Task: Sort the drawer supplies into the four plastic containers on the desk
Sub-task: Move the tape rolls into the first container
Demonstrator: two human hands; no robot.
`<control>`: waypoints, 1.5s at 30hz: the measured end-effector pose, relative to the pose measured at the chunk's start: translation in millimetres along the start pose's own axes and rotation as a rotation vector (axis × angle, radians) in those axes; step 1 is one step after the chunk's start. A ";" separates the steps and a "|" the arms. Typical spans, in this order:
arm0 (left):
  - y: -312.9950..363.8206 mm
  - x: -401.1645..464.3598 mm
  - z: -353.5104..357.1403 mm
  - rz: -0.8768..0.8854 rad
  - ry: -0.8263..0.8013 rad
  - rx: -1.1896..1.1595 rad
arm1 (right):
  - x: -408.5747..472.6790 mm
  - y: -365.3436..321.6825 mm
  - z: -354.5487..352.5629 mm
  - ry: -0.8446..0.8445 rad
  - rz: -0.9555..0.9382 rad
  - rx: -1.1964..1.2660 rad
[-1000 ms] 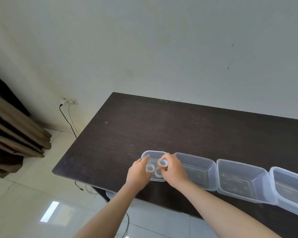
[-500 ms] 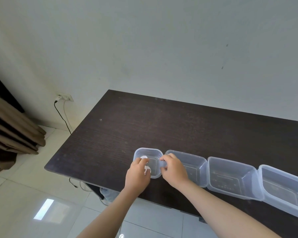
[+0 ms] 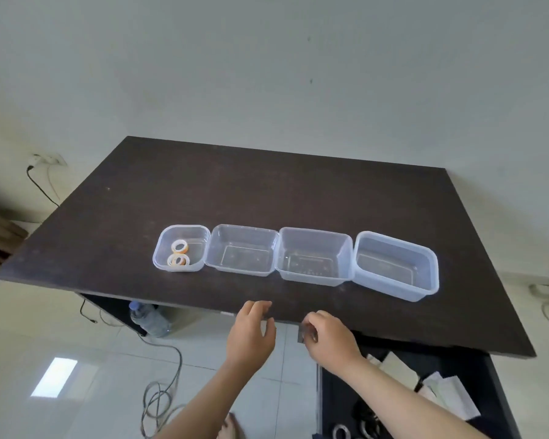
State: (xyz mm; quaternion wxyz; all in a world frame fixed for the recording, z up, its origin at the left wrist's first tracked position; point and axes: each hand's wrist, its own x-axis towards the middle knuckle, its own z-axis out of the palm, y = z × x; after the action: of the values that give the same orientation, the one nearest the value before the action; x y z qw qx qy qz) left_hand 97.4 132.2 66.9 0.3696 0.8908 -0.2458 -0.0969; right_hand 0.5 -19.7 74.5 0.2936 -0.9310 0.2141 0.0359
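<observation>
Four clear plastic containers stand in a row on the dark desk [image 3: 298,198]. The small leftmost container [image 3: 200,232] holds two tape rolls [image 3: 179,254]. The second container [image 3: 268,236], the third container [image 3: 346,248] and the rightmost container [image 3: 431,267] look empty. My left hand [image 3: 251,331] hovers at the desk's front edge with loosely curled fingers, holding nothing. My right hand [image 3: 328,339] is beside it and pinches a small grey flat thing [image 3: 302,334]; what it is I cannot tell. The open drawer [image 3: 393,394] sits below my right arm.
Papers [image 3: 447,394] and metal rings [image 3: 341,432] lie in the drawer. A water bottle [image 3: 149,321] stands under the desk at the left. Cables [image 3: 162,391] trail over the tiled floor. A wall socket [image 3: 46,160] is at the far left.
Both hands have pulled back from the leftmost container to the desk's front edge, leaving the tape rolls inside. My right hand now pinches a small grey thing. The view has shifted right.
</observation>
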 end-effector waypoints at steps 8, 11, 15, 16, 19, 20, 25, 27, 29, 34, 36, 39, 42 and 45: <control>67.1 -87.7 124.0 -0.060 -0.294 -0.047 | -101.8 150.6 -20.6 -0.031 0.248 -0.037; 72.3 -111.1 157.2 -0.151 -0.427 0.000 | -128.7 191.4 -17.0 -0.092 0.310 -0.037; 70.4 -127.3 185.2 -0.254 -0.592 0.189 | -143.6 222.2 -7.5 -0.161 0.342 -0.010; 69.6 -128.5 189.1 -0.275 -0.615 0.243 | -145.2 227.2 -2.8 -0.178 0.350 -0.001; 66.5 -128.1 198.6 -0.341 -0.675 0.387 | -147.1 237.0 11.9 -0.239 0.376 0.007; 65.9 -127.7 201.2 -0.352 -0.696 0.431 | -146.8 239.4 16.2 -0.258 0.376 0.005; 62.2 -125.7 211.5 -0.340 -0.703 0.571 | -139.7 245.2 33.1 -0.273 0.350 0.002; 60.3 -126.4 214.0 -0.343 -0.700 0.565 | -136.8 244.1 37.9 -0.275 0.317 0.016; 59.0 -127.5 215.5 -0.361 -0.684 0.542 | -135.8 241.4 42.9 -0.289 0.267 0.040; 55.0 -127.6 218.7 -0.356 -0.677 0.497 | -135.1 234.3 56.7 -0.277 0.191 0.067; 54.1 -126.0 220.0 -0.336 -0.703 0.501 | -132.9 232.1 61.0 -0.296 0.159 0.077; 52.9 -123.4 223.0 -0.300 -0.741 0.523 | -129.6 228.7 65.1 -0.336 0.146 0.116; 49.2 -121.0 226.7 -0.300 -0.747 0.522 | -128.7 229.3 65.8 -0.354 0.146 0.125; 46.1 -118.7 229.3 -0.309 -0.733 0.504 | -131.3 229.3 65.6 -0.404 0.085 0.095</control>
State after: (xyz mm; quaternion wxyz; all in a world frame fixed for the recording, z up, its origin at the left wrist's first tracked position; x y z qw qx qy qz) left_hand -102.9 24.6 -64.0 0.0118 0.8860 -0.2404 -0.3963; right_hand -210.8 -102.0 -76.2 0.3724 -0.8800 0.1916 0.2241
